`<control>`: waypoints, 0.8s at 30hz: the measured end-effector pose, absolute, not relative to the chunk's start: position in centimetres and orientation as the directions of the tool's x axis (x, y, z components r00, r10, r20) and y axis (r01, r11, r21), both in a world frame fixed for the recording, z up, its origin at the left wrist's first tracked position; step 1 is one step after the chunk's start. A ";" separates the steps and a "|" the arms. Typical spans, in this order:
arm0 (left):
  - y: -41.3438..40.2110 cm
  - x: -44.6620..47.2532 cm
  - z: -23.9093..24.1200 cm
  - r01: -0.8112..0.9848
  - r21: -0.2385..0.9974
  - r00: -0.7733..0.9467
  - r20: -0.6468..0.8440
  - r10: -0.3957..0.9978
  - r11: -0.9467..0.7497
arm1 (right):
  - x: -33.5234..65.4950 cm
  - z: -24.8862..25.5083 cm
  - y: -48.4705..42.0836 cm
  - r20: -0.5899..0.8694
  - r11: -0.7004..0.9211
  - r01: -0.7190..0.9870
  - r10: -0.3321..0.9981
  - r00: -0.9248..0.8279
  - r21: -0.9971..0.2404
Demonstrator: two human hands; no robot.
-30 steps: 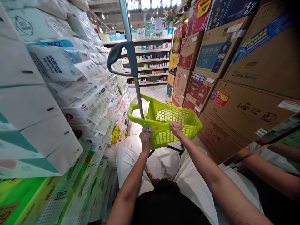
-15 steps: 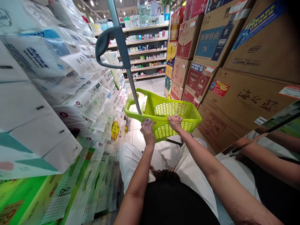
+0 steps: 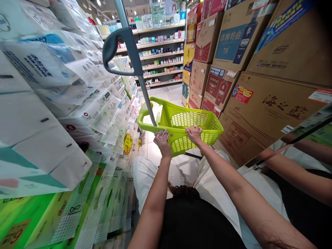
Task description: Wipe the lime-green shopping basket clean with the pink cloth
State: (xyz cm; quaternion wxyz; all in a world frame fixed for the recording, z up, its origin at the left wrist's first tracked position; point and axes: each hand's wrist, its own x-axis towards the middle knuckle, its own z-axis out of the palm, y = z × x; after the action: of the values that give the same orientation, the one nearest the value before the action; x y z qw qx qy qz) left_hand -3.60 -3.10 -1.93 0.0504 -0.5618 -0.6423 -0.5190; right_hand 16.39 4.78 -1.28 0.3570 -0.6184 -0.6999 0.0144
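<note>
On the green basket (image 3: 193,119) rim, your right grip (image 3: 194,134) clamps it steady; your left grip (image 3: 163,142) holds a bunched cloth (image 3: 161,132) against it.

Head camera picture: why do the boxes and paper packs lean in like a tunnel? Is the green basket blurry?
Head view: the wide lens bends the edges, so boxes and paper packs tilt inward; the green basket is sharp, like the left hand holding a cloth and the right hand on the rim; ceiling lights glare white.
</note>
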 end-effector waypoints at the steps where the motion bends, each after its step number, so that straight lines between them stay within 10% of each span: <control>1: -3.2 -3.7 -2.1 0.777 0.607 -0.354 0.640 0.682 -0.165 | 16.4 -1.3 4.7 0.480 0.231 0.857 0.877 0.022 -0.461; 24: -3.8 -4.7 -6.3 0.484 0.845 -0.524 0.489 0.697 -0.229 | 16.0 -1.4 4.5 0.487 0.232 0.844 0.872 0.040 -0.484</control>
State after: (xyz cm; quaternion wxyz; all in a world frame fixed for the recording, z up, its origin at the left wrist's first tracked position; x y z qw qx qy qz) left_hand -4.69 -3.80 -6.26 -0.0862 -0.4802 -0.6149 -0.6195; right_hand 15.97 4.51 -1.36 0.3688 -0.6195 -0.6927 0.0193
